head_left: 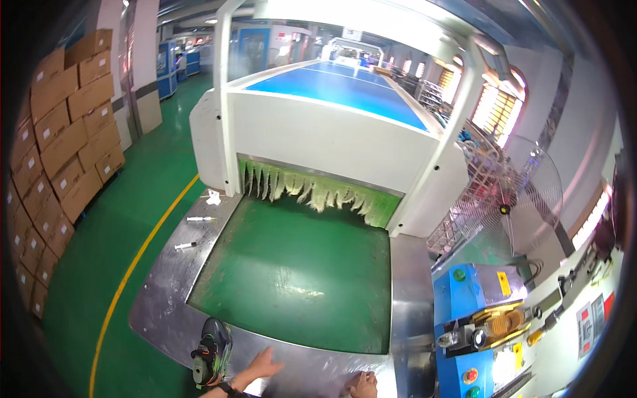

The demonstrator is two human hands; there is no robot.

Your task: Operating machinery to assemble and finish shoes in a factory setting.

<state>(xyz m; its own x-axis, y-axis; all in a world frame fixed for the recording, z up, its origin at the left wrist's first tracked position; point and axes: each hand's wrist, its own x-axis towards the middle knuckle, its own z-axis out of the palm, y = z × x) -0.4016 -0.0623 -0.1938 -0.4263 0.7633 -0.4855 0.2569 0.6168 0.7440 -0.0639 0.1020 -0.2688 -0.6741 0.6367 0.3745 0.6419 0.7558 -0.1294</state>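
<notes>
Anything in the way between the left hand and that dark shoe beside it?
Nothing visible: only bare metal tabletop shows between the fingers of the left hand and the shoe. The dark wristband is close to the shoe; whether they touch is unclear.

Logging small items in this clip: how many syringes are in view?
2. Both lie on the left side of the metal ledge: one syringe near the crumpled white scrap, the other syringe lower in the picture. Others may be hidden.
</notes>
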